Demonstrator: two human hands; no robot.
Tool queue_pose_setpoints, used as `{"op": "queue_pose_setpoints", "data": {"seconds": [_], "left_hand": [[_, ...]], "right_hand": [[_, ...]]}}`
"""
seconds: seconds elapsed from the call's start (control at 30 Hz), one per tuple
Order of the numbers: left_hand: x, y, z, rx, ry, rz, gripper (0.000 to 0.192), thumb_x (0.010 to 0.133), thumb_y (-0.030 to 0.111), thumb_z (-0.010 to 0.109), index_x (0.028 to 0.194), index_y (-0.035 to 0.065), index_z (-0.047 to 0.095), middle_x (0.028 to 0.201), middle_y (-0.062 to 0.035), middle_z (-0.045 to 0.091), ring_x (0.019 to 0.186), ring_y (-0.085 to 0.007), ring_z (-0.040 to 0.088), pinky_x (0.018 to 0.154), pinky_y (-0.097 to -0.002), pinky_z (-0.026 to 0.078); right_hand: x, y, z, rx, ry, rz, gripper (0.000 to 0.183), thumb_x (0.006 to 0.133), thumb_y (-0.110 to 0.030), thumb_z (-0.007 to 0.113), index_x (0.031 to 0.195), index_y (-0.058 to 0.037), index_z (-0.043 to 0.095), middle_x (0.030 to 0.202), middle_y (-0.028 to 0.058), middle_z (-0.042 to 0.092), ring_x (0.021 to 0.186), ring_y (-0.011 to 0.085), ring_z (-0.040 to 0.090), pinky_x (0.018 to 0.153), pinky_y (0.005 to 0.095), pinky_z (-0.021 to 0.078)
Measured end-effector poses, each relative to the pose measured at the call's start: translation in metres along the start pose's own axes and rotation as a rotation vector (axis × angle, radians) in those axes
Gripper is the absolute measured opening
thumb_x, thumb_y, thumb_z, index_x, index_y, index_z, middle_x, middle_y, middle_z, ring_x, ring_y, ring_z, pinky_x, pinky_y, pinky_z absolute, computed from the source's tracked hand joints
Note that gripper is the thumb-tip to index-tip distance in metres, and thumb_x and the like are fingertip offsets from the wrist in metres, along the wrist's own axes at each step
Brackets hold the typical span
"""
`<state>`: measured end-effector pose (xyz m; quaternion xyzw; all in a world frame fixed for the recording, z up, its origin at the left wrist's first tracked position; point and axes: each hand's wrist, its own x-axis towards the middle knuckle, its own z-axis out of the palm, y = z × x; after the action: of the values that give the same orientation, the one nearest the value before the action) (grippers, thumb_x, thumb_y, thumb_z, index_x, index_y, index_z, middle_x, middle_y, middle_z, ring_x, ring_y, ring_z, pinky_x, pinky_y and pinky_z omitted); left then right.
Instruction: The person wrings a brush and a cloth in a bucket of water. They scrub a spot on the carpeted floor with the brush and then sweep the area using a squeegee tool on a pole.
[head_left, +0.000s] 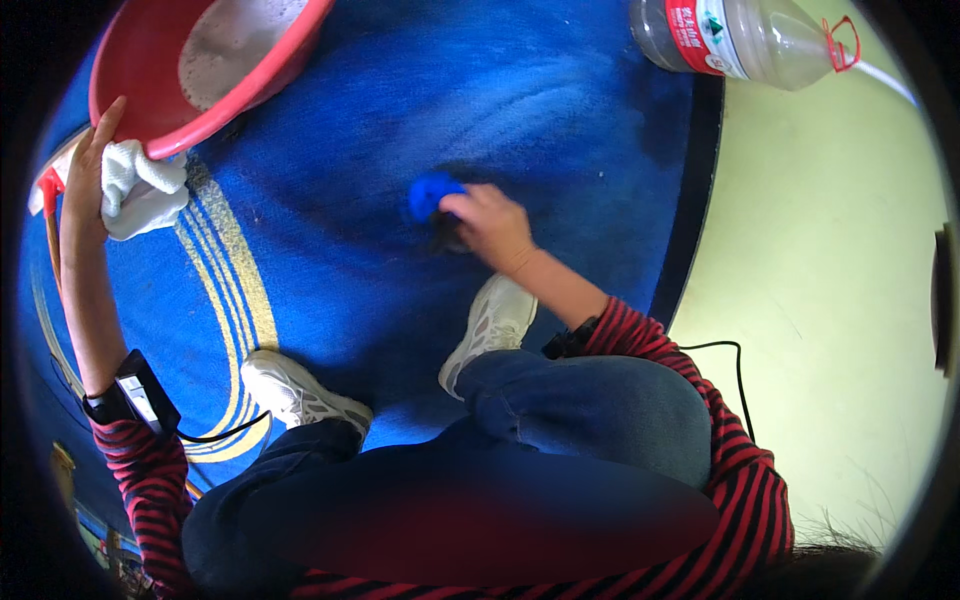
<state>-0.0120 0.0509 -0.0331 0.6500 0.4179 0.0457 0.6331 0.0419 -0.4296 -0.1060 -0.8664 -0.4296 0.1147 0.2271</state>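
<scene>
My right hand (495, 225) grips a small bright blue scrubber (435, 195), blurred, low over a blue carpet (352, 247). A dark patch shows beneath its fingers; I cannot tell whether that is shadow or part of the tool. At the far left, my left hand (91, 169) reaches to the rim of a red plastic basin (142, 75), fingers stretched along it. A white cloth (146, 187) lies against its palm and hides the thumb, so its grip is unclear. Greyish, foamy water (232, 49) sits in the basin.
A large clear plastic bottle (780, 45) with a red handle and white tube stands at upper right. A black strip (694, 195) borders the carpet beside a pale green surface (810, 225). My white shoes (491, 326) rest on the carpet. Black cables run near both arms.
</scene>
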Motion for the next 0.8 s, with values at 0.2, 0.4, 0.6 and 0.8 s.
{"op": "queue_pose_setpoints", "data": {"seconds": [0.2,0.4,0.6,0.8], "left_hand": [[-0.003,0.0,0.0,0.093,-0.015,0.006,0.048,0.082,0.035,0.06,0.113,-0.0015,0.054,0.093,-0.011,0.062,0.077,-0.0159,0.061,0.068,-0.0266,0.049],[0.004,-0.005,0.001,0.125,0.064,0.111,0.05,0.082,0.036,0.06,0.112,-0.0029,0.054,0.092,-0.0126,0.062,0.075,-0.0173,0.062,0.067,-0.0264,0.05],[-0.001,-0.002,0.0,0.201,0.024,0.138,0.049,0.082,0.035,0.06,0.112,-0.0034,0.054,0.091,-0.0124,0.062,0.075,-0.0176,0.061,0.069,-0.0267,0.05],[-0.001,-0.001,-0.001,0.136,0.019,0.037,0.047,0.084,0.033,0.057,0.115,-0.0024,0.053,0.095,-0.0122,0.06,0.081,-0.0171,0.06,0.073,-0.0272,0.047]], "right_hand": [[0.021,0.116,-0.077,-0.158,0.374,0.699,0.025,0.073,-0.008,0.058,0.097,-0.0103,0.056,0.091,0.0118,0.059,0.084,0.0316,0.057,0.075,0.0385,0.0456],[0.012,0.087,-0.048,-0.198,0.401,0.471,0.021,0.073,-0.011,0.059,0.093,-0.0063,0.055,0.089,0.0142,0.059,0.083,0.0325,0.058,0.074,0.0379,0.0455],[0.0,0.008,-0.014,-0.063,0.033,0.114,0.036,0.06,-0.001,0.061,0.09,-0.0204,0.056,0.091,0.0079,0.056,0.083,0.0277,0.057,0.067,0.0368,0.0486],[0.011,0.135,-0.067,-0.168,0.373,0.497,0.023,0.073,-0.007,0.061,0.096,-0.0099,0.056,0.091,0.0117,0.059,0.086,0.031,0.057,0.074,0.0378,0.0454]]}}
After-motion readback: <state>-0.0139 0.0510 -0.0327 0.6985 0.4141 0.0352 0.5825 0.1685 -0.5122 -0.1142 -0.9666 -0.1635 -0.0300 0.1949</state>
